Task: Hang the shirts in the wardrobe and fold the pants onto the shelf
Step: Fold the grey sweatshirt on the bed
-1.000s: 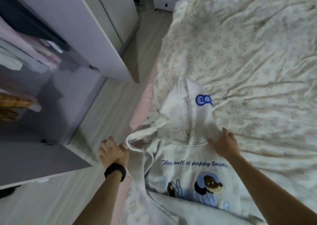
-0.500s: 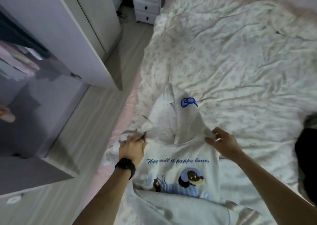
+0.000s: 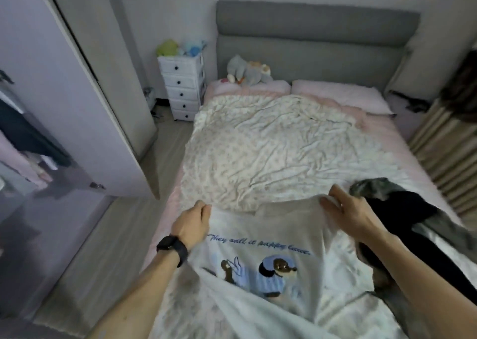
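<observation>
A white hoodie [image 3: 260, 238] with blue script and a cartoon dog print hangs spread in front of me over the near end of the bed. My left hand [image 3: 192, 225], with a black watch on its wrist, grips the left shoulder of the hoodie. At the right shoulder, my right hand [image 3: 348, 214] pinches the fabric. The hood is out of sight behind the top edge. Dark garments [image 3: 402, 209] lie on the bed just right of my right hand.
The wardrobe [image 3: 23, 142] stands open at the left with clothes hanging inside, its door [image 3: 85, 98] swung out toward the bed. The bed [image 3: 284, 147] has a crumpled floral cover. A white drawer unit [image 3: 183, 85] stands by the grey headboard. A narrow strip of floor separates wardrobe and bed.
Both hands have lifted the hoodie by its shoulders off the bed. The hood has dropped behind. My view has risen to take in the whole bed and headboard.
</observation>
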`<state>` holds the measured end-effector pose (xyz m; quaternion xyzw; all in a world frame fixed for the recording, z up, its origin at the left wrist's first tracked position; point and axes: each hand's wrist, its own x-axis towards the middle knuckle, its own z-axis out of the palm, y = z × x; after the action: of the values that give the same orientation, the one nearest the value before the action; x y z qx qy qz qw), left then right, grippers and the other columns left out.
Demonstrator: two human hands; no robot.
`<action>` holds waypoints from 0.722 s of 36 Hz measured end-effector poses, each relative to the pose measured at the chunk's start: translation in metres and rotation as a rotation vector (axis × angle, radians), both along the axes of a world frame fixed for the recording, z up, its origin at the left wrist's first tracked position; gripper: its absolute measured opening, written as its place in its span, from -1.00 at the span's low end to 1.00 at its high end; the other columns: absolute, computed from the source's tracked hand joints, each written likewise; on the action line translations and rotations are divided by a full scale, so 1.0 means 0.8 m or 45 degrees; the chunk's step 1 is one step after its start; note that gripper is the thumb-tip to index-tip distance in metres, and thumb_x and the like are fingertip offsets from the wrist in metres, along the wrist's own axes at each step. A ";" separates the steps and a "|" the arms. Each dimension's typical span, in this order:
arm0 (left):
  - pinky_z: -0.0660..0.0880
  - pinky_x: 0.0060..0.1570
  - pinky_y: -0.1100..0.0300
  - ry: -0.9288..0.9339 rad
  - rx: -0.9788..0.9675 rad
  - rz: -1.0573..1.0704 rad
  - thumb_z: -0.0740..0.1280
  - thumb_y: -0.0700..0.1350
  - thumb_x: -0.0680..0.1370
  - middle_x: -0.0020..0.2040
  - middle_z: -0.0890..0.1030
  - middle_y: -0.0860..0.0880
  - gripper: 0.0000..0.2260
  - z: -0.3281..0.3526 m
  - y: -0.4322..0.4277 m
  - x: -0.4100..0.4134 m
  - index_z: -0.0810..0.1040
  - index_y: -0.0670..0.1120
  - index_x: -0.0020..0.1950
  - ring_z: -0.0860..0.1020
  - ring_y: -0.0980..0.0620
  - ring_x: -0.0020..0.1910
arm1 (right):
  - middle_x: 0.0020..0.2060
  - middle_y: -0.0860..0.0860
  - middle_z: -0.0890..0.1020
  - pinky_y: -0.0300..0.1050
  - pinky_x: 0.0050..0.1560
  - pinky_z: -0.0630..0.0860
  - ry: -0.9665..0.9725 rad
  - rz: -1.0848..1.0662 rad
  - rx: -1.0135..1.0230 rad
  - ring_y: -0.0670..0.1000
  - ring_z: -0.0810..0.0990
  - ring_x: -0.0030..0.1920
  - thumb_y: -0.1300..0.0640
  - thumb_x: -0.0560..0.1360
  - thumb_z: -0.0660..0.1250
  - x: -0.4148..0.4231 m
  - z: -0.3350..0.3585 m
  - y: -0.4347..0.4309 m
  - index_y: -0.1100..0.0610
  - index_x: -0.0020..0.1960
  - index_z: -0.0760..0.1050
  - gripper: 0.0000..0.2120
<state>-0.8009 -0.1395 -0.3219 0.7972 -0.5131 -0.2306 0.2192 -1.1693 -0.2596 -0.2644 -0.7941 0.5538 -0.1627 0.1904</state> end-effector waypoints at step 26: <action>0.50 -0.20 0.03 -0.465 -1.067 0.038 0.22 0.16 0.63 -0.10 0.70 -0.02 -0.86 0.331 0.432 -0.153 0.48 0.14 0.06 0.62 -0.19 -0.12 | -0.23 0.17 0.60 -0.01 -0.19 0.31 -0.271 -0.221 -1.048 0.26 0.52 -0.14 0.07 0.60 0.39 -0.201 0.271 0.469 0.14 0.09 0.52 -0.84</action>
<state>-0.9230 0.2062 -0.0572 0.6747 -0.5808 0.1444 0.4320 -1.3297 0.1159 -0.0479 -0.7330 0.4848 -0.4664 -0.1003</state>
